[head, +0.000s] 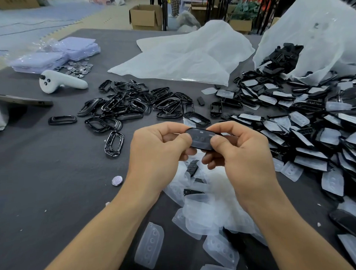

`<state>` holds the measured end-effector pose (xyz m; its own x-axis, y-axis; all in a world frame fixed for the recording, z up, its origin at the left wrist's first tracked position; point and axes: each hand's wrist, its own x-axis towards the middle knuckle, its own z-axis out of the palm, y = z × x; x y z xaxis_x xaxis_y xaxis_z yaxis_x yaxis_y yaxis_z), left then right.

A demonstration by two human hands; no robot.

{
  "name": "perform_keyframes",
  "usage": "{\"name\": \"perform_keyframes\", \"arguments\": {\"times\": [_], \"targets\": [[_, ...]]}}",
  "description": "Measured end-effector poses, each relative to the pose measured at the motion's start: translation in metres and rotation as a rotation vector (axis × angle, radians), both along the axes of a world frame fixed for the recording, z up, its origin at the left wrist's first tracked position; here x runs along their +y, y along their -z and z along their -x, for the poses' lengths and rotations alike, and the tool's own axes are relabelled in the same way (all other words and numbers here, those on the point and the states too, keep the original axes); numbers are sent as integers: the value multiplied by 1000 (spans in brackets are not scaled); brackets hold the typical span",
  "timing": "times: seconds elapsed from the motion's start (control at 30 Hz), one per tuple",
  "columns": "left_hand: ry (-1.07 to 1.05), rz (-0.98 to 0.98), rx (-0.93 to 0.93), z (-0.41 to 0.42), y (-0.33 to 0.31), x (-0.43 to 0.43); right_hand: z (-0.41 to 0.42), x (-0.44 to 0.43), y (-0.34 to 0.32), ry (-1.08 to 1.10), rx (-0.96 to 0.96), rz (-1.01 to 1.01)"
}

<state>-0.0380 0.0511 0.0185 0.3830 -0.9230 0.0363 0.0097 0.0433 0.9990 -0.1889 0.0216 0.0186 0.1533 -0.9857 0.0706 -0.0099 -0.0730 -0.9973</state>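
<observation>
Both hands hold one black oval key-fob shell (201, 138) above the dark table (53, 179). My left hand (157, 153) pinches its left end, thumb on top and fingers curled beneath. My right hand (238, 153) pinches the right end the same way. A translucent rubber pad seems to sit in the shell's face. Under my hands lies a heap of translucent button pads (208, 210) with a few small black parts among them.
Black frame rings (131, 104) are piled at centre. Padded black shells (306, 126) spill from a white plastic bag (319, 39) at right. A coin cell (117, 180), a white controller (58, 81), a coin-cell pile (80, 68), bagged packets (57, 54) and a flat white bag (186, 55) also lie here.
</observation>
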Motion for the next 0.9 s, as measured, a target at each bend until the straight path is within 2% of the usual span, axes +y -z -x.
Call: {"name": "perform_keyframes", "arguments": {"times": [0.13,0.37,0.5,0.6,0.9], "targets": [[30,-3,-104,-4,2,1,2,0,0,20,116,94],[-14,0,-203,-5,6,-1,0,2,1,3,118,74],[0,50,-375,-1,6,5,1,1,5,41,236,142],[12,85,-514,0,6,6,0,2,5,-18,221,143],[-92,207,-643,0,10,6,0,3,-3,-117,-12,25]]}}
